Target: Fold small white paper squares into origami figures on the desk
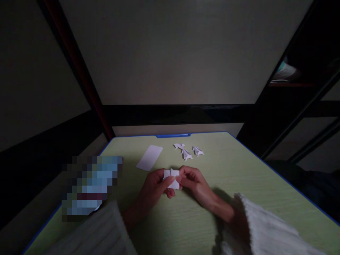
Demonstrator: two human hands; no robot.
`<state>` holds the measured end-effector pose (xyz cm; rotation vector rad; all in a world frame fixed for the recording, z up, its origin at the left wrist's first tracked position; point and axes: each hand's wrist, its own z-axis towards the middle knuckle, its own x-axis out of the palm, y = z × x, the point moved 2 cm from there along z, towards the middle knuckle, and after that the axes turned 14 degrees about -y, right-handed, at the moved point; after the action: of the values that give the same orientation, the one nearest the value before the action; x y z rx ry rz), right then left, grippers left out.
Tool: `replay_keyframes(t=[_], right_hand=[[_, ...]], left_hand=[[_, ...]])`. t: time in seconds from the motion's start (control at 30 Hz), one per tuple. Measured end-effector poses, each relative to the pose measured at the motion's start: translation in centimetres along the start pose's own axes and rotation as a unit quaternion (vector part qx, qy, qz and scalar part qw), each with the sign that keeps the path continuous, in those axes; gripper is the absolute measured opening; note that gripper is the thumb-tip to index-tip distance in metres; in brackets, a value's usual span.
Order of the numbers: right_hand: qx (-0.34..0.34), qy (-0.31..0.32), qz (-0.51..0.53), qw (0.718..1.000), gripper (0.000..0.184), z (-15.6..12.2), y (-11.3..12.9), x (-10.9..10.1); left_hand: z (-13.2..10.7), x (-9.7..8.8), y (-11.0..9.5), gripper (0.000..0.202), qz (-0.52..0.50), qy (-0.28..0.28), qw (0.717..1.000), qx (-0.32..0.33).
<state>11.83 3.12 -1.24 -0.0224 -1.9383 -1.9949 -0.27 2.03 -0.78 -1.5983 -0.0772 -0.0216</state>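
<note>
A small folded piece of white paper [174, 184] is held up between both hands, above the near middle of the table. My left hand [154, 186] grips its left side, thumb lying across the front and fingers behind and below. On the right edge, my right hand [194, 181] pinches the paper between thumb and fingers. A small pointed flap stands up at the paper's top. Beyond the hands lie several folded white paper figures, among them one origami frog [186, 153] and another [198, 151] to its right.
A flat white paper sheet [149, 158] lies left of the figures. At the table's left edge is a pixelated, bright screen-like object [95, 187]. The light green table [239, 184] has a blue rim and a blue handle [173, 135] at its far edge, close to a pale panel.
</note>
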Motion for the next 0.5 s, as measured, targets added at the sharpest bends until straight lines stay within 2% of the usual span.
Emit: replay_keyframes(t=[0.23, 0.4, 0.5], right_hand=[[0.002, 0.033, -0.085, 0.996, 0.032, -0.08, 0.21, 0.15], [-0.001, 0.055, -0.025, 0.998, 0.032, 0.09, -0.08, 0.26], [-0.007, 0.012, 0.008, 1.000, 0.031, 0.14, -0.27, 0.01]], left_hand=[[0.14, 0.44, 0.85, 0.027, 0.006, 0.046, 0.998, -0.029], [0.05, 0.60, 0.58, 0.026, -0.036, 0.045, 0.996, -0.067], [0.01, 0.73, 0.51, 0.028, -0.075, 0.049, 0.993, -0.078]])
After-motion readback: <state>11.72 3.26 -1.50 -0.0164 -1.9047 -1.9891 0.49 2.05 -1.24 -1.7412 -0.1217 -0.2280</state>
